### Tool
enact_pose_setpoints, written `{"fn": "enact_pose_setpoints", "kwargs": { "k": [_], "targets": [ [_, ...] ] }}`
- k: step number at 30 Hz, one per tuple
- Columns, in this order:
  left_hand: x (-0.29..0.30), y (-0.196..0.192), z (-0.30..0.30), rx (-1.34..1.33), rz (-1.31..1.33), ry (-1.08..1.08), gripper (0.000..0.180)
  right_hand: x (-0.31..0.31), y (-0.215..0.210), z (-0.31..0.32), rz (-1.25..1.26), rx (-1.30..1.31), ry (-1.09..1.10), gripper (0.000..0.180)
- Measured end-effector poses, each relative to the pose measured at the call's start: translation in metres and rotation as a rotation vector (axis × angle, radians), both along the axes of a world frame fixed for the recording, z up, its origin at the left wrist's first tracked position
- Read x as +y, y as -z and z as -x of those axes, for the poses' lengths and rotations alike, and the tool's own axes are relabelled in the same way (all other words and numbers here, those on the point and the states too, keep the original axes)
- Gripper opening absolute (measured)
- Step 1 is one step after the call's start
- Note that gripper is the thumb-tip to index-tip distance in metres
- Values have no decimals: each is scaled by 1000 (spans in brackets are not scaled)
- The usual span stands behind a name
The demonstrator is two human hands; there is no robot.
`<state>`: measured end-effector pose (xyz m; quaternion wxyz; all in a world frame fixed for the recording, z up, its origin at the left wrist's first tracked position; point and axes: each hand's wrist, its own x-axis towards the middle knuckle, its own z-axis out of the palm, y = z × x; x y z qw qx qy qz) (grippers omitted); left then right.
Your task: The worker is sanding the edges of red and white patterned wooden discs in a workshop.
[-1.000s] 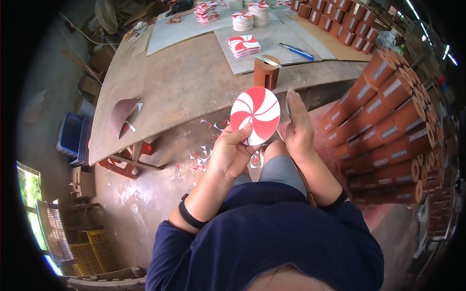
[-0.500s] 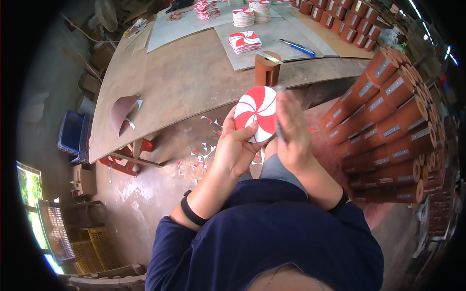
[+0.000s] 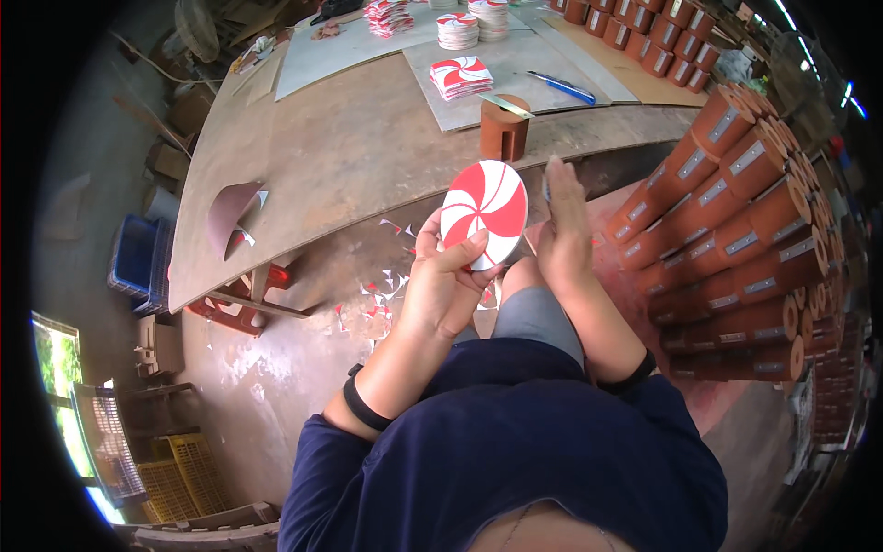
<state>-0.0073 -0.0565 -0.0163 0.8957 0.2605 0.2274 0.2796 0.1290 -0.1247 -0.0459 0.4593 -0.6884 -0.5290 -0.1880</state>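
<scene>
1. One round disc (image 3: 487, 207) with a red-and-white swirl is up in front of you, above your lap and short of the table's near edge, its printed face toward you.
2. Your left hand (image 3: 446, 281) holds it by the lower left part, thumb pressed on the face and fingers behind.
3. Your right hand (image 3: 567, 230) stands upright just beside the disc, apart from it, fingers straight and close together. A thin grey piece (image 3: 547, 190) shows along its palm side; too little is visible to tell what it is or how firmly you have it.
4. Beyond the disc, a brown slotted cylinder (image 3: 502, 136) stands upright near the edge of your table (image 3: 340, 147), with a flat metal strip (image 3: 509, 106) across its top.
5. Behind that you have a stack of square swirl-printed sheets (image 3: 461, 81) and, to its right, a blue cutter (image 3: 568, 87).
6. Farther back stand round stacks (image 3: 457, 33) and, to their left, another square pile (image 3: 389, 20).
7. To your right rises a large pile of brown cylinders (image 3: 736, 212).
8. Red and white scraps (image 3: 379, 296) lie on the floor (image 3: 276, 396); a blue crate (image 3: 138, 253) sits off to your left.
</scene>
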Motion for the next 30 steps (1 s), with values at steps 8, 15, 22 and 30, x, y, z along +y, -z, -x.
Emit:
{"fn": "enact_pose_setpoints", "kwargs": {
  "k": [8,15,22,30],
  "targets": [
    [0,-2,0,-90,-6,-3,57,1,-2,-1,-121,-167,-151,59],
    [3,-3,-3,-86,15,-49,47,-11,-32,13,-136,-141,-152,55],
    [1,-7,-2,-20,-50,-122,42,-6,2,-13,45,-95,-28,54],
    [-3,-12,2,-15,-230,-188,46,-5,-21,-3,-37,-204,-284,57]
  ]
}}
